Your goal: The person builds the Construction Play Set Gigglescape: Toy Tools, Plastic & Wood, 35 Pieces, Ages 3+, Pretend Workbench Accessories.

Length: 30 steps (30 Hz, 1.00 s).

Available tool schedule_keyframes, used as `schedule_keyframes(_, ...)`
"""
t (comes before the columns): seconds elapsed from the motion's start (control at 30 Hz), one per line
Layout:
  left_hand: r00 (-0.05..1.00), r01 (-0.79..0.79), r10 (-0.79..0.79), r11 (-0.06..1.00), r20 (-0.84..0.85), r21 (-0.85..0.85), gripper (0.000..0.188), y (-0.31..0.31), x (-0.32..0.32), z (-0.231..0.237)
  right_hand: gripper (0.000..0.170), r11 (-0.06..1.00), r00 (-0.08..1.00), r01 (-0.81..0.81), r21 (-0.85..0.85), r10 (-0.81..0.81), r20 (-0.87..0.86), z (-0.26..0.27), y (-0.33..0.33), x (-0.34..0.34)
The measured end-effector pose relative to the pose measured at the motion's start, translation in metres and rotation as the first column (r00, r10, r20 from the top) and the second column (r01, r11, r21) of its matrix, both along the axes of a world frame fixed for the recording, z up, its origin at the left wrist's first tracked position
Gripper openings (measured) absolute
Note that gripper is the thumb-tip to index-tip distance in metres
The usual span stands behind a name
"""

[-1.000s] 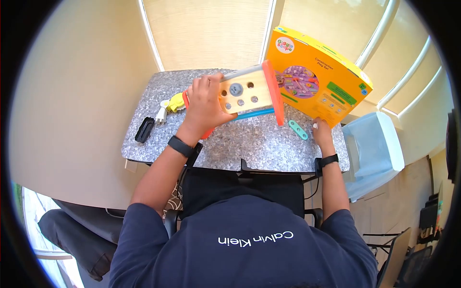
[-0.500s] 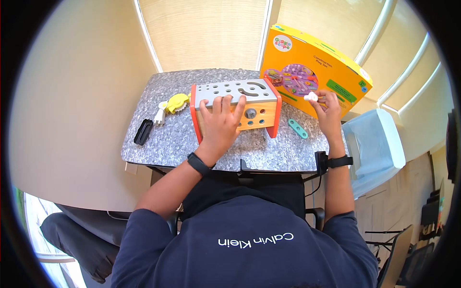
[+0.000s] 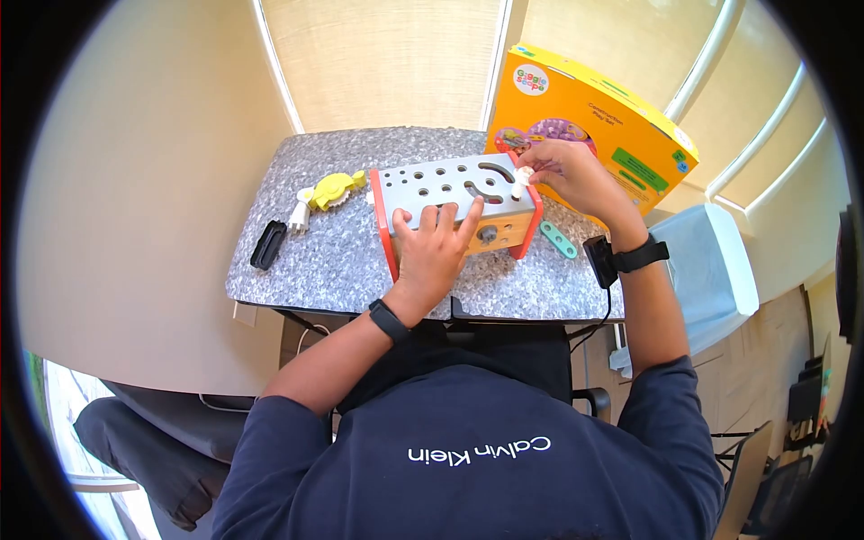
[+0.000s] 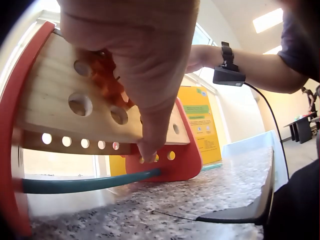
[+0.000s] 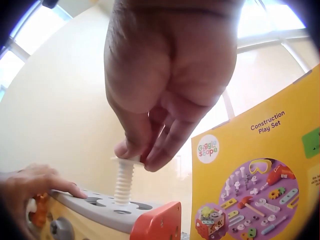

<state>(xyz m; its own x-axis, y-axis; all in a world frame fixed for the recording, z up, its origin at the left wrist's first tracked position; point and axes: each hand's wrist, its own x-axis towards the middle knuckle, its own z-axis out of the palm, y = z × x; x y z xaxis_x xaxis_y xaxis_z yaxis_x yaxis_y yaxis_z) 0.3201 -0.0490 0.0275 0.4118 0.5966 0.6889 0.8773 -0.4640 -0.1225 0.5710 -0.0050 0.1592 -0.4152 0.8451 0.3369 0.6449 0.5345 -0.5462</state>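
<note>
The toy workbench [image 3: 432, 193] stands on the table, with a grey top full of holes and slots, wooden sides and red ends. My left hand [image 3: 430, 263] holds it at the near edge, fingers over the top and thumb down the front side. My right hand [image 3: 576, 175] pinches the head of a white toy screw [image 5: 124, 185]. In the right wrist view the threaded shank stands upright, its lower end at the grey top by the red end. A grey bolt head [image 3: 487, 235] shows on the front, and an orange gear [image 4: 107, 80] sits partly behind my left hand.
Behind the workbench to the right stands a yellow play-set box [image 3: 576, 99]. A teal strip with holes [image 3: 558, 239] lies beside the workbench. At the left are a yellow toy piece [image 3: 337, 191], a white plug [image 3: 301, 211] and a black tray [image 3: 268, 246].
The workbench came down from a tilted lift and now stands upright, shifted slightly right. My right hand raised the white screw from beside the box and brought it left onto the grey top.
</note>
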Motion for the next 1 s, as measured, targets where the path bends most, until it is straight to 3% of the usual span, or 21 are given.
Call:
schedule_keyframes(0.1,1.0,0.011,-0.011,0.999,0.006,-0.033,0.089,-0.003,0.0,0.002,0.024,0.999,0.991,-0.012,0.029,0.008,0.132,0.003,0.001,-0.004)
schedule_keyframes(0.3,1.0,0.019,-0.018,0.999,0.004,-0.029,0.089,-0.005,0.0,0.001,0.024,0.991,0.975,-0.067,0.12,0.039,0.221,0.002,0.0,-0.005)
schedule_keyframes(0.37,0.988,0.072,-0.061,0.995,0.139,-0.075,0.079,-0.016,0.005,0.016,0.023,0.993,0.968,-0.034,0.109,0.006,0.25,0.003,-0.001,-0.006)
schedule_keyframes(0.43,0.983,0.086,-0.073,0.993,0.171,-0.074,0.075,-0.02,0.01,0.033,0.023,0.995,0.96,0.005,0.1,-0.033,0.278,0.005,-0.004,-0.009)
schedule_keyframes(0.5,0.975,0.099,-0.083,0.993,0.204,-0.072,0.074,-0.014,0.016,0.04,0.028,0.988,0.909,0.104,0.114,-0.141,0.391,0.007,-0.007,-0.015)
schedule_keyframes(0.6,0.963,0.142,-0.091,0.971,0.253,-0.191,0.07,0.007,0.022,0.045,0.042,0.964,0.925,0.079,0.255,-0.167,0.343,-0.016,0.003,-0.012)
schedule_keyframes(0.67,0.985,0.105,-0.063,0.959,0.164,-0.265,0.072,0.018,0.021,0.041,0.049,0.966,0.888,0.126,0.227,-0.212,0.408,-0.012,0.004,-0.015)
schedule_keyframes(0.8,0.994,0.085,-0.067,0.972,0.087,-0.221,0.075,0.025,0.014,0.031,0.066,0.952,0.777,0.204,0.229,-0.3,0.553,-0.012,0.009,-0.023)
schedule_keyframes(0.93,0.999,0.045,-0.046,0.968,0.003,-0.247,0.084,0.024,0.009,0.031,0.068,0.935,0.72,0.219,0.28,-0.348,0.6,-0.013,0.008,-0.026)
schedule_keyframes(1.0,0.998,0.053,-0.058,0.964,-0.01,-0.26,0.087,0.026,0.004,0.032,0.061,0.909,0.725,0.27,0.318,-0.409,0.554,-0.012,0.002,-0.027)
